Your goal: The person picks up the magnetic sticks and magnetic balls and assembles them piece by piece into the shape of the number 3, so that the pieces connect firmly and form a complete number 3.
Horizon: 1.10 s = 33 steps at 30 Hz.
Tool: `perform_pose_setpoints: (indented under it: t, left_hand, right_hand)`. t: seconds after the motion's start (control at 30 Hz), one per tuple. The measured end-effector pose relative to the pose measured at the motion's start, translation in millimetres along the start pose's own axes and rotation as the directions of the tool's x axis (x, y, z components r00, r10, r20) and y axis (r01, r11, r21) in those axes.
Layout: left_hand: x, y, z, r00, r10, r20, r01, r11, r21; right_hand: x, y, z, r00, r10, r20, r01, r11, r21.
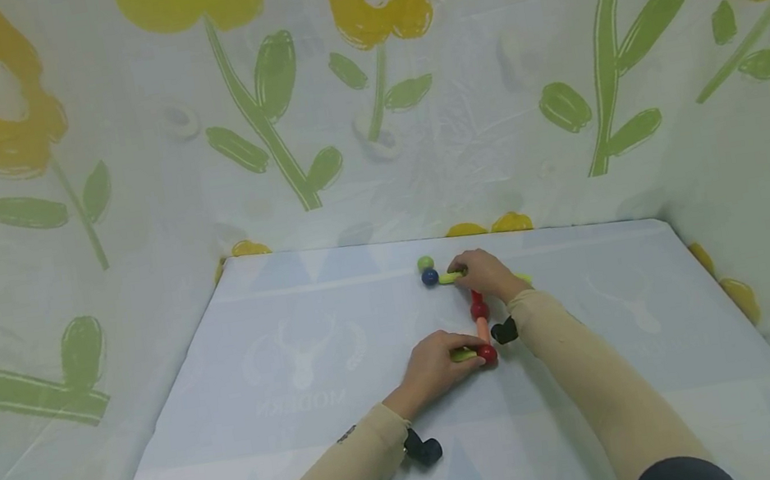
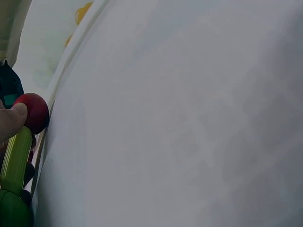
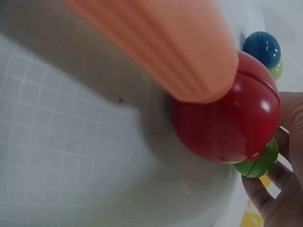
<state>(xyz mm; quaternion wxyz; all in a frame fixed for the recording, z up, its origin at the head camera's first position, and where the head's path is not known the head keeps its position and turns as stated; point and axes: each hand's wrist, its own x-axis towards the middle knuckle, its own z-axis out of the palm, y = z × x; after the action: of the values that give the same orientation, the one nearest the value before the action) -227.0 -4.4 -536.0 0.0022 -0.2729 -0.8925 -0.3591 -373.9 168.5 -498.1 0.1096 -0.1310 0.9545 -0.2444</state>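
Observation:
My left hand (image 1: 441,364) pinches a red ball (image 1: 488,354) of a toy ball-and-rod structure, the thumb (image 2: 18,113) pressed on it. A yellow-green rod (image 2: 16,156) runs from that ball to a green ball (image 2: 12,208). From the held ball an orange rod (image 1: 483,331) leads to a second red ball (image 3: 232,118), with a short red rod (image 1: 476,296) beyond. My right hand (image 1: 485,273) curls its fingers round a green ball (image 3: 260,161) at the structure's far end. Another yellow-green rod (image 1: 447,278) points from its fingertips toward a blue ball (image 1: 430,277).
A light green ball (image 1: 425,263) lies just behind the blue one. Part of another yellow-green piece (image 1: 524,278) shows right of my right wrist. The white patterned table (image 1: 197,434) meets flower-printed curtains (image 1: 471,119) at its back and sides. Black wrist cameras hang under both wrists.

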Motion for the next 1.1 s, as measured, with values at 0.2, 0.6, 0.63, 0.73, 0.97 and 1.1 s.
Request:
perform_pose_setpoints:
  t: [0.2,0.6,0.63,0.73,0.97,1.1]
  left_hand:
    - [-0.9,0.9,-0.1,1.000,-0.002,-0.002,0.002,1.000,-0.001]
    - [-1.8,3.9,1.6,1.000,-0.025,0.008,0.025,1.000,-0.006]
    - [-1.8,4.0,1.3,1.000,-0.028,0.012,0.028,1.000,-0.006]
    - [-1.8,4.3,0.7,0.999,-0.036,0.020,0.036,0.999,-0.006]
    - [-1.5,4.0,0.9,0.999,-0.038,0.024,0.038,0.999,0.001]
    - [-0.9,3.9,1.2,0.999,-0.034,0.021,0.034,0.999,0.002]
  right_hand:
    - [-2.1,-0.8,0.5,1.000,0.021,-0.007,-0.021,0.999,0.036]
    - [-6.3,8.0,-3.0,1.000,0.025,-0.018,-0.023,0.997,0.069]
    - [-6.8,9.2,-3.9,0.999,0.027,-0.023,-0.025,0.997,0.069]
    - [-10.0,13.1,-6.3,0.999,0.018,-0.046,-0.015,0.998,0.064]
    - [-21.1,20.1,-10.1,0.996,0.057,-0.075,-0.050,0.995,0.088]
    - [-26.3,21.1,-11.8,0.995,0.083,-0.060,-0.075,0.990,0.116]
